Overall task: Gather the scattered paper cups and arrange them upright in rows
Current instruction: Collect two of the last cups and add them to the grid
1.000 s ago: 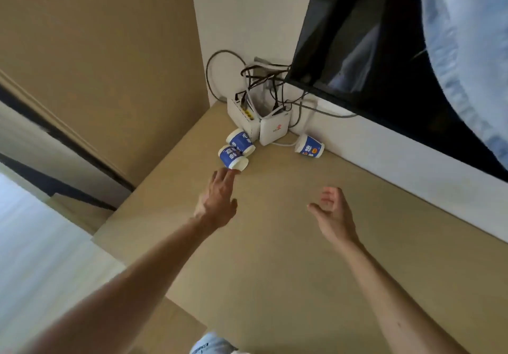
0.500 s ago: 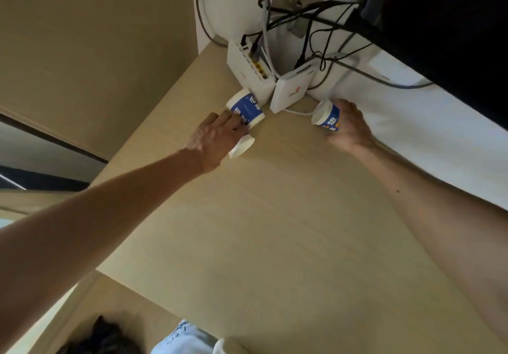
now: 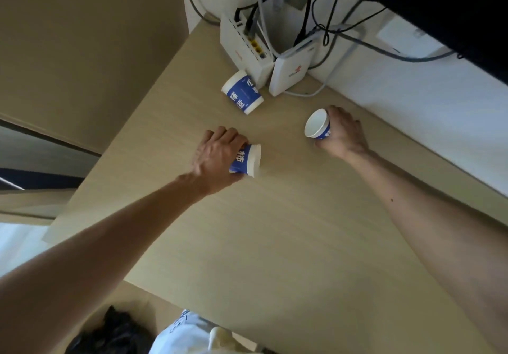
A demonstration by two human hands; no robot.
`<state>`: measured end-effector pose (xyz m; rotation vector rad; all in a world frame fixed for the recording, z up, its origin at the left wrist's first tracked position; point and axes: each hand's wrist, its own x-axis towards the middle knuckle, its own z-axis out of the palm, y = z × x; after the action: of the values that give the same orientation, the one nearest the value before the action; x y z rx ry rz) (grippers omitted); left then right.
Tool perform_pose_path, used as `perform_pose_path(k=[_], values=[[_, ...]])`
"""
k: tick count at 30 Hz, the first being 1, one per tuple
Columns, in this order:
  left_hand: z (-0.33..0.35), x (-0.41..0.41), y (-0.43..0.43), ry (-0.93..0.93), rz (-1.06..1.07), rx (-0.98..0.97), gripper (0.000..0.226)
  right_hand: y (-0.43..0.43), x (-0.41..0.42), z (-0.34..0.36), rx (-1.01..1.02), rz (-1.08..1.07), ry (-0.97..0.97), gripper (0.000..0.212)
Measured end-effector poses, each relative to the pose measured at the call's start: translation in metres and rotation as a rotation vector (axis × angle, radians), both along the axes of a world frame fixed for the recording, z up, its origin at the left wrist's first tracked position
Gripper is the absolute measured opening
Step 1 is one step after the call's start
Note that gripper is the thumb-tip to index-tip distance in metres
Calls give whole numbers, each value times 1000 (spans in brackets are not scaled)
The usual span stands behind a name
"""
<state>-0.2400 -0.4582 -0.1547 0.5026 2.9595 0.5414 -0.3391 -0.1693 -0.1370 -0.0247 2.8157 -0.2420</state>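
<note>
Three blue-and-white paper cups are on or over the light wooden table (image 3: 275, 243). My left hand (image 3: 217, 158) grips one cup (image 3: 247, 160) lying sideways, its rim pointing right. My right hand (image 3: 343, 134) holds a second cup (image 3: 317, 124) tilted, its open mouth facing left towards me. A third cup (image 3: 243, 92) lies on its side against a white router, untouched, behind and between my hands.
Two white router boxes (image 3: 247, 48) (image 3: 291, 69) with many cables stand in the back corner. A black screen (image 3: 453, 2) hangs above the white wall at right. The table's left edge runs diagonally beside a beige wall. Clothing shows at the bottom.
Both hands have closed round cups and pulled them back from the routers towards me. The third cup stays by the router. The camera has moved closer.
</note>
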Motion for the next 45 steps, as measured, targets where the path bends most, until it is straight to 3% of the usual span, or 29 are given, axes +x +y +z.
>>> perform_pose_path(k=[5,10,18,25,31,39,45], values=[[11,22,22,-35,195,309,69,10,67,13,-426,-275,98,69],[36,66,52,-84,318,581,65,24,144,41,-668,-462,202,69],[87,155,125,-152,307,658,57,71,281,76,-992,-704,359,56],[126,238,206,-235,139,748,48,135,412,93,-1086,-838,500,57],[149,341,295,-241,29,770,55,198,532,94,-1137,-990,654,56],[153,451,407,-319,-106,821,46,274,645,103,-1180,-1130,822,65],[150,486,478,-396,-207,772,51,326,705,100,-1185,-1282,908,74]])
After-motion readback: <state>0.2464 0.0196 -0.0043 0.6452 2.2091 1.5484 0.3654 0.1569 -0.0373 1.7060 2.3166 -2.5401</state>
